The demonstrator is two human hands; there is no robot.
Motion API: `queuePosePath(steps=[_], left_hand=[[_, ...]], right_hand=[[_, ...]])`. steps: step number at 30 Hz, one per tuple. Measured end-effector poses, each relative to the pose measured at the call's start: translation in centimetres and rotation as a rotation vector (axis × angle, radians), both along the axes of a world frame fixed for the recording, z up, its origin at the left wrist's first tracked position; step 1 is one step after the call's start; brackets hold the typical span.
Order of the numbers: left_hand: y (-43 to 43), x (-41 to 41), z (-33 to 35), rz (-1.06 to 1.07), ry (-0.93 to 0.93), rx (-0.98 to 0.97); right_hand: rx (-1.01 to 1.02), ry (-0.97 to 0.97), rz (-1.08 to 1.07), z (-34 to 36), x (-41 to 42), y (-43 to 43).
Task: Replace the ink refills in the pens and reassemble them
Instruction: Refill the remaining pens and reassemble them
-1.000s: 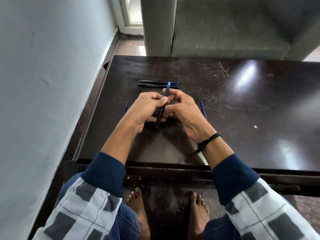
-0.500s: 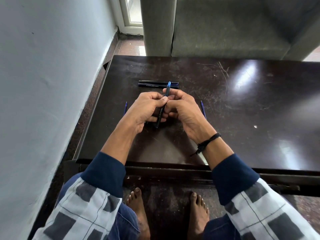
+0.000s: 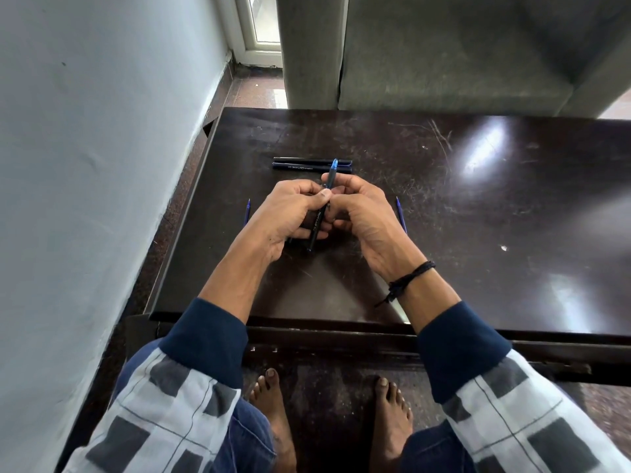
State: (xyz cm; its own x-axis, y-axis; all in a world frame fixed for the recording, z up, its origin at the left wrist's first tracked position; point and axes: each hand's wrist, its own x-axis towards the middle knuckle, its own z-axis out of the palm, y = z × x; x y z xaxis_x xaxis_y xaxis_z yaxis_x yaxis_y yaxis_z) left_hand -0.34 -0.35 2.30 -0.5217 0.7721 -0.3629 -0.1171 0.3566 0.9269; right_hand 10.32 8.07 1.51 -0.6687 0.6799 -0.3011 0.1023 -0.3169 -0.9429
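A black pen (image 3: 317, 223) with a blue tip pointing away from me is held over the dark table (image 3: 444, 206). My left hand (image 3: 290, 216) pinches its barrel with thumb and fingers. My right hand (image 3: 362, 216) grips the upper part near the tip. Two more black pens (image 3: 300, 164) lie side by side just beyond my hands. A blue refill (image 3: 246, 213) lies left of my left hand, and another blue refill (image 3: 400, 213) shows past my right hand, partly hidden by it.
A pale wall (image 3: 85, 165) runs close along the left. A grey sofa (image 3: 461, 52) stands behind the table. The table's near edge (image 3: 307, 319) is above my knees, and my bare feet (image 3: 273, 411) are on the floor below.
Both hands stay on the pen; the fingers have shifted slightly around the barrel. Nothing else has moved.
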Motion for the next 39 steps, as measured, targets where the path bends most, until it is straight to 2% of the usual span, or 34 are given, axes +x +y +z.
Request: queuePosePath(steps=[39], left_hand=[[0.27,-0.10,-0.64,-0.005,0.000,0.001]], right_hand=[[-0.005,-0.013,-0.039,-0.46,-0.34,-0.09]])
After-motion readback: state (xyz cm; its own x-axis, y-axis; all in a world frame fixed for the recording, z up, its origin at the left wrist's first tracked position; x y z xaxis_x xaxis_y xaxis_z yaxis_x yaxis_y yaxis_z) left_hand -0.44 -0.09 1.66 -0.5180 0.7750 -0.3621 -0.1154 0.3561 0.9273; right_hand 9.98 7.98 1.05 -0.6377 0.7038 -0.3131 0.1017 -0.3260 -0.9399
